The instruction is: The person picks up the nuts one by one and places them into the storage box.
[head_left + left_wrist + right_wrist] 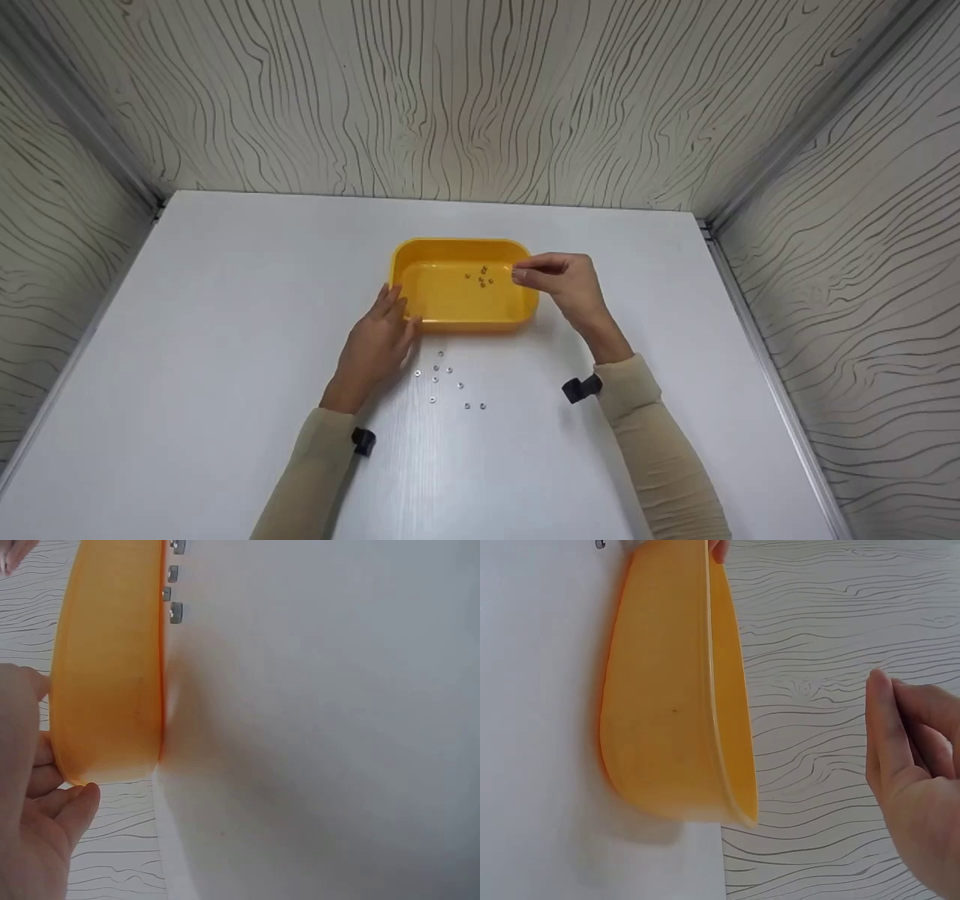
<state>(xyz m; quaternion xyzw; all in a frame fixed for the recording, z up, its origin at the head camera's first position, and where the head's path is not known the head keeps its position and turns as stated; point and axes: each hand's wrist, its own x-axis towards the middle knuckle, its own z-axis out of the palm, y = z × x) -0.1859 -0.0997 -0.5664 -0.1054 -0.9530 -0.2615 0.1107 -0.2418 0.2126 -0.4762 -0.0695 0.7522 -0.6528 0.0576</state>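
Observation:
My left hand (pixel 377 342) grips the left end of a yellow plastic tub (pixel 465 326), its thumb and fingers at the rim. In the left wrist view, fingers and thumb close around the tub's corner. Over the tub's right end is my right hand (pixel 566 285), thumb and fingertips brought together. Whether anything small is between those fingertips is hidden, in the right wrist view too. Several small metal nuts (pixel 481 280) lie on the tub's floor, toward the right. More nuts (pixel 435 379) are scattered on the white table in front of the tub.
The white table (pixel 225 360) runs back to a wall panel (pixel 450 97) with a wood-grain pattern. Similar panels stand at left and right. A dark wrist camera (pixel 364 442) sits at the left sleeve and another wrist camera (pixel 582 388) at the right.

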